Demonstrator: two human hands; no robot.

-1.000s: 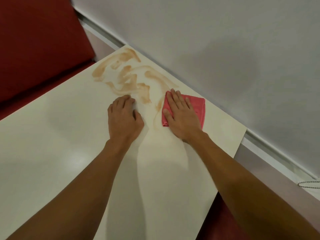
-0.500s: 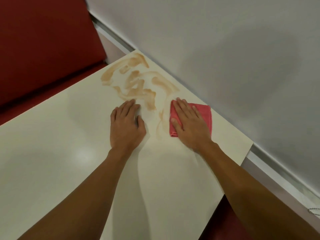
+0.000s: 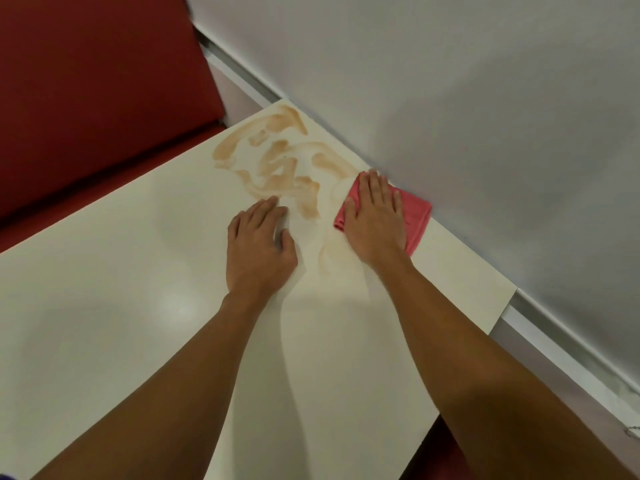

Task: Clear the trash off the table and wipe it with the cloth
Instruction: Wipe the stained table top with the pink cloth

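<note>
Our right hand [image 3: 375,216] lies flat with straight fingers on the folded pink cloth [image 3: 414,216], pressing it to the cream table [image 3: 138,306] at its far edge, right against the grey wall [image 3: 450,98]. Our left hand [image 3: 259,244] rests open and flat on the tabletop just beside it, holding nothing. Brown smears [image 3: 277,164] spread beyond both hands toward the far corner, near the red bench seat [image 3: 86,81].

Pink-red cloth [image 3: 417,216], folded flat, lies at the far edge of the cream table [image 3: 104,323], partly covered by the right hand [image 3: 377,220] pressed flat on it. 1 brown smeared stain [image 3: 277,168] spreads just left of cloth, reaching the table's far corner.
</note>
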